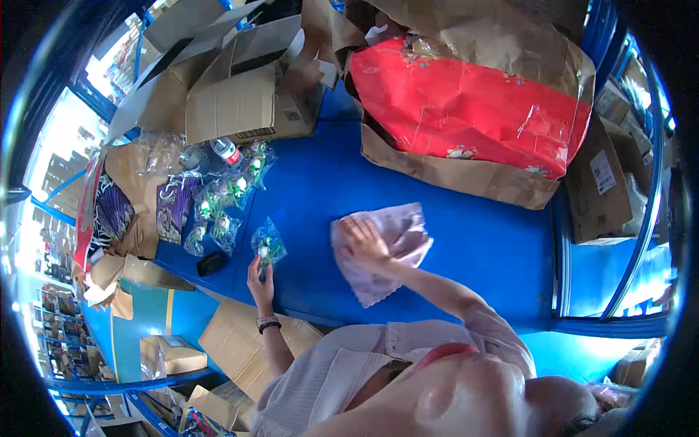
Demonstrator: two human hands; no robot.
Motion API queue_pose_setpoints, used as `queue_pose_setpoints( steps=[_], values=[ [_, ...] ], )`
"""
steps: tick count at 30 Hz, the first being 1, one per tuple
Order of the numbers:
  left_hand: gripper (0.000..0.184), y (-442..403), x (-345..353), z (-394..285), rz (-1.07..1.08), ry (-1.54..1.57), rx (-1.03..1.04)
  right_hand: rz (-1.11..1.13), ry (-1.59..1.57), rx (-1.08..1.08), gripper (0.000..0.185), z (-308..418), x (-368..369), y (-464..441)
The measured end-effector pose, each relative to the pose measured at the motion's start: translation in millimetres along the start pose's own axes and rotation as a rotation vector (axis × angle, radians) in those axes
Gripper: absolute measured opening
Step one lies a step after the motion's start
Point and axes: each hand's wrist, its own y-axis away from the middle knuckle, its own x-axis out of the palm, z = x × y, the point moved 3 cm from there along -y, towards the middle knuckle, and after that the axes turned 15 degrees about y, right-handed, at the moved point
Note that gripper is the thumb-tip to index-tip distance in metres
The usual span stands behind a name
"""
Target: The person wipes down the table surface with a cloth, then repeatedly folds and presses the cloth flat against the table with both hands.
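My left hand (261,285) has its thumb and fingers at the lower end of a small clear plastic packet (269,244) with a green and white item inside. The packet lies on the blue table (480,247), left of the cloth. My right hand (364,242) rests flat, fingers stretched out, on a pale pink cloth (404,222) with a scalloped edge. Several similar packets (234,191) are grouped at the table's left, beyond my left hand. Close to them sits a small black object (211,264) whose kind I cannot make out.
A large brown paper bag (466,175) with red wrapping (466,102) fills the back right. Open cardboard boxes (229,109) stand at the back left, near a bottle (226,151). Purple printed packs (171,207) lie at far left. Another carton (601,178) stands right.
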Motion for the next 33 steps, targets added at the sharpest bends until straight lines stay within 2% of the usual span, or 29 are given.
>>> queue_pose_setpoints(
  steps=[3,5,7,10,12,13,15,17,19,21,23,26,30,32,33],
  values=[
    [0.036,3,2,-9,0.005,-0.028,0.003,0.027,-0.124,-0.150,0.055,46,-10,0],
    [0.036,-2,2,-16,0.013,-0.066,0.023,-0.253,-0.051,-0.749,0.044,89,7,36],
    [0.037,-8,-1,-16,0.017,-0.090,0.040,0.072,-0.303,-0.799,0.043,97,-28,66],
    [0.038,-2,0,-13,0.032,-0.133,0.068,-0.025,-0.414,-0.910,0.046,81,-42,88],
    [0.038,4,0,-11,0.027,-0.142,0.053,0.086,-0.393,-0.837,0.047,51,-44,105],
    [0.038,4,-1,-10,0.029,-0.148,0.055,-0.039,-0.346,-0.813,0.044,33,-47,113],
    [0.038,-2,0,-11,0.033,-0.153,0.063,-0.091,-0.310,-0.573,0.045,-15,-58,124],
    [0.038,-9,3,-12,0.026,-0.136,0.054,-0.139,-0.214,-0.091,0.046,-85,-75,145],
    [0.039,-6,3,-14,0.012,-0.102,0.019,-0.217,0.024,0.406,0.047,-173,-88,186],
    [0.039,3,0,-13,0.009,-0.094,-0.006,-0.236,0.337,0.692,0.048,-258,-94,234],
    [0.038,0,0,-8,0.017,-0.109,0.029,-0.196,0.577,0.780,0.049,-314,-91,270],
    [0.038,-2,1,-5,0.019,-0.116,0.063,-0.203,0.740,0.701,0.051,-335,-86,275],
    [0.037,-2,5,-5,0.005,-0.138,0.053,-0.199,0.791,0.902,0.053,-321,-65,256],
    [0.037,-4,9,-8,-0.006,-0.151,0.065,-0.216,0.755,0.859,0.051,-282,-55,220],
    [0.037,-4,9,-12,-0.006,-0.170,0.074,-0.318,0.770,0.771,0.047,-241,-75,186]
  ],
)
